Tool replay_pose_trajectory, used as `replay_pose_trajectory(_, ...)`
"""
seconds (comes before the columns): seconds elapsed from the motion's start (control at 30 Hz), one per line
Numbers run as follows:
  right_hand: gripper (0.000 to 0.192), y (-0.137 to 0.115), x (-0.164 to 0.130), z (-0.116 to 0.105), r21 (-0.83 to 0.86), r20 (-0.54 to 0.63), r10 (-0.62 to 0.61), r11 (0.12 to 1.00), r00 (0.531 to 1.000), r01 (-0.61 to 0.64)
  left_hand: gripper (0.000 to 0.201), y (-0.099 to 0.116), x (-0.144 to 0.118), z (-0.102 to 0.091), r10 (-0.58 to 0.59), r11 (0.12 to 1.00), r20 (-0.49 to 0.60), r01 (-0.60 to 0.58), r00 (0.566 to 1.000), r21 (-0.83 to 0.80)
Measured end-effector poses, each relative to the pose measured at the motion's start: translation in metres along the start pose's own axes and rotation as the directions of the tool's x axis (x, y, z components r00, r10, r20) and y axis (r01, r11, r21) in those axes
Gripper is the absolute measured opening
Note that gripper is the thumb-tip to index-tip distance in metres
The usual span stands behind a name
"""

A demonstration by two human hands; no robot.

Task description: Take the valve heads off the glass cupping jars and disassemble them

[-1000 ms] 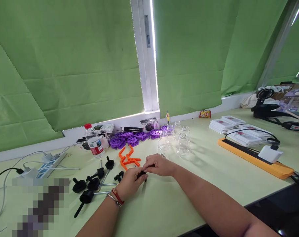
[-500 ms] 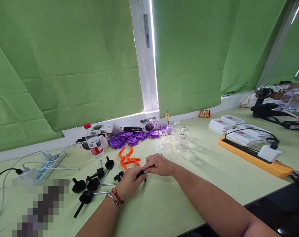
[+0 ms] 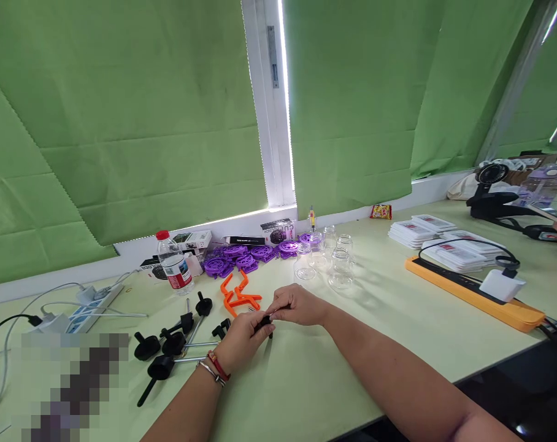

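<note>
Both hands, left hand, right hand, pinching small black part (mostly hidden)

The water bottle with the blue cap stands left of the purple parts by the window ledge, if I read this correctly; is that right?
Not quite: the head view shows the water bottle with a red cap, not blue. It does stand left of the purple parts by the window ledge.
</note>
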State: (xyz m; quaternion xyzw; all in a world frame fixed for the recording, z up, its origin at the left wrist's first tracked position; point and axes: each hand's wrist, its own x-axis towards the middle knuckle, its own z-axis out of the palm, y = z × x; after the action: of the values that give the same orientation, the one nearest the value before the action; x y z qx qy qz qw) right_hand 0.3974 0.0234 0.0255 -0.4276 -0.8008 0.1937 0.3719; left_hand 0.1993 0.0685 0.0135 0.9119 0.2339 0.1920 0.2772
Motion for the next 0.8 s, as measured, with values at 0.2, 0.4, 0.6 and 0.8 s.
replay_pose_trajectory(0.2,0.026,0.024,-0.004,-0.031,-0.146,-0.372,0.343,0.896,0.862,-0.42,0.025,0.005,0.0,-0.003,-0.042,0.998,0.019,0.041,0.999,0.037)
replay_pose_trajectory(0.4,0.018,0.054,-0.012,-0.041,-0.278,-0.321,0.62,0.661,0.716,-0.697,0.026,0.005,-0.001,-0.003,-0.035,0.999,0.031,0.034,0.999,0.027)
replay_pose_trajectory(0.6,0.012,0.066,-0.012,-0.034,-0.312,-0.29,0.676,0.603,0.677,-0.735,0.027,0.006,-0.001,-0.004,-0.042,0.999,0.03,0.041,0.999,0.032)
replay_pose_trajectory(0.8,0.018,0.068,-0.013,-0.033,-0.331,-0.278,0.69,0.584,0.668,-0.741,0.028,0.004,-0.001,-0.004,-0.044,0.998,0.034,0.043,0.998,0.037)
